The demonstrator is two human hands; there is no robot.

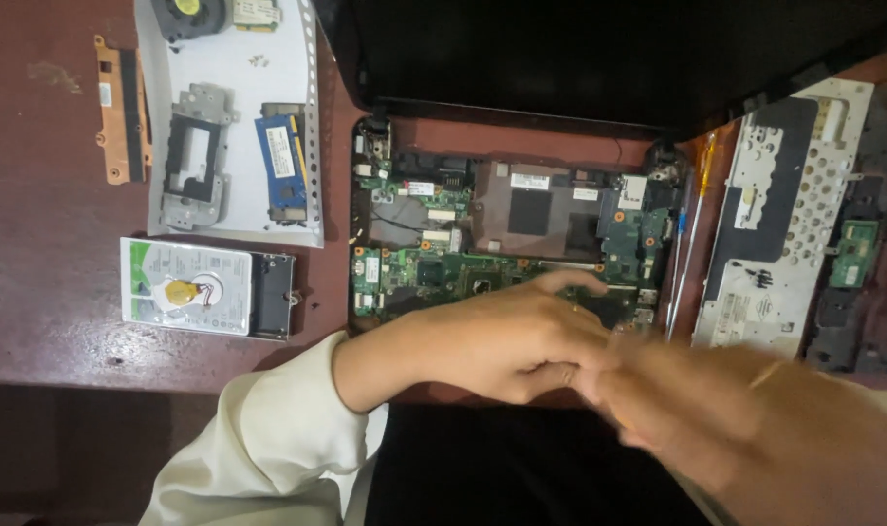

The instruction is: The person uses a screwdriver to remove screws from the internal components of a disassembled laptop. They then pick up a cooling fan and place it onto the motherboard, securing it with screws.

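Your left hand [507, 341] lay flat over the near edge of the opened laptop base [512, 239], fingers stretched out on the green motherboard [434, 273], pressing and not gripping anything. Your right hand [697, 409] was blurred, just beside the left one at the near right corner of the base; I cannot tell if it was clenched or loose, or if it held something.

The laptop base sat in the middle of the desk [44, 292], with its dark screen [599, 49] folded toward the far edge. I judge the motherboard thin, stiff and fragile, so it should be taken by its bare edges, not by the chips or the connectors.

At the left of the desk lay a hard drive [185, 287] in its bracket, and beyond it a white sheet [239, 68] carrying a memory module [283, 161], a metal bracket [195, 156] and a cooling fan [183, 15]. A copper-coloured heat pipe [120, 107] lay near the far left corner. At the right were the removed keyboard [784, 214], turned upside down, and a yellow-handled screwdriver [695, 214] between it and the base.
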